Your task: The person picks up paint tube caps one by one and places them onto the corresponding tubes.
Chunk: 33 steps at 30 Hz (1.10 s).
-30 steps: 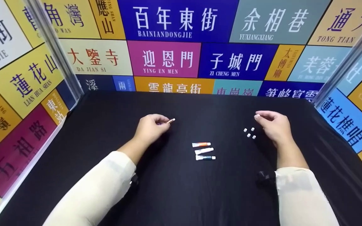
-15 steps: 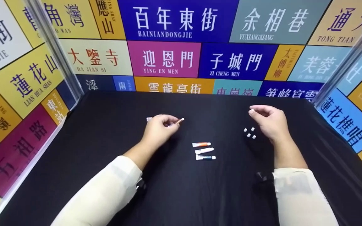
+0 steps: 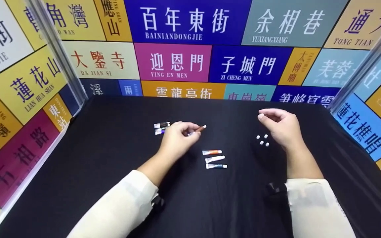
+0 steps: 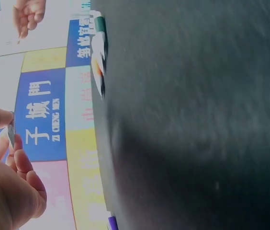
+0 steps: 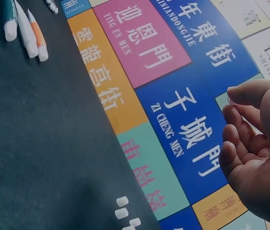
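My left hand pinches a small brown tube with its white tip pointing right, held just above the black table. Two more small tubes lie behind that hand to its left. Three tubes with orange, white and teal bodies lie side by side in the middle; they also show in the left wrist view and the right wrist view. My right hand hovers at the right, its fingers pinching a tiny white cap. Several loose white caps lie just below it.
Colourful sign-printed walls enclose the table on the left, back and right, with metal corner posts. Black cloth covers the whole surface.
My left hand has carried the brown tube rightwards, uncovering the two tubes lying behind it. My right hand has drifted slightly left and back, still pinching the white cap.
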Each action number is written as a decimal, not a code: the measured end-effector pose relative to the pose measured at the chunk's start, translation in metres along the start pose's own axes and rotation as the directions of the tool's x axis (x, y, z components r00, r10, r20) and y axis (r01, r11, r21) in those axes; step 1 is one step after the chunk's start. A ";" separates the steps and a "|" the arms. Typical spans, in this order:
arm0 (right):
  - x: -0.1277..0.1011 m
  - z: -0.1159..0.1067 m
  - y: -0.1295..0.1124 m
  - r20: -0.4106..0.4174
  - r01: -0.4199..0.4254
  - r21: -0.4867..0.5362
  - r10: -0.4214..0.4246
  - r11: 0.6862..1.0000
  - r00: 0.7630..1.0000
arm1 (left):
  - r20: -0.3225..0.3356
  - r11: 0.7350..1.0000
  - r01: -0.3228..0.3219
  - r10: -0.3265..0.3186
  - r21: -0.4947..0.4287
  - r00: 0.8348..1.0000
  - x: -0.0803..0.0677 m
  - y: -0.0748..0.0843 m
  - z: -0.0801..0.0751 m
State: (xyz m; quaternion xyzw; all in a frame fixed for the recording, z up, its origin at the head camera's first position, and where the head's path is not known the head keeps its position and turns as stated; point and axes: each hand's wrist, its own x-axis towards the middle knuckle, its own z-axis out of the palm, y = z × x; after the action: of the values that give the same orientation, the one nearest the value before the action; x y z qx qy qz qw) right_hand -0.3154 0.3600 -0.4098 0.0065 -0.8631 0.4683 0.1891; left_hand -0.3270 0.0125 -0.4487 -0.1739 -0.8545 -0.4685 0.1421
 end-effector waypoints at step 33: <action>-0.034 0.001 -0.079 -0.051 0.246 0.107 -0.242 0.963 0.969 | -0.072 0.990 -0.076 0.068 -0.115 0.995 -0.018 0.040 0.011</action>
State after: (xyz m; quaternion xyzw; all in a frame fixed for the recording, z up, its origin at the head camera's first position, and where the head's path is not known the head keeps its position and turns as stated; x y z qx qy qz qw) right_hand -0.2691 0.3098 -0.3581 0.1147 -0.8244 0.4891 0.2608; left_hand -0.2943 0.0384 -0.4317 -0.1968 -0.8132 -0.5182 0.1774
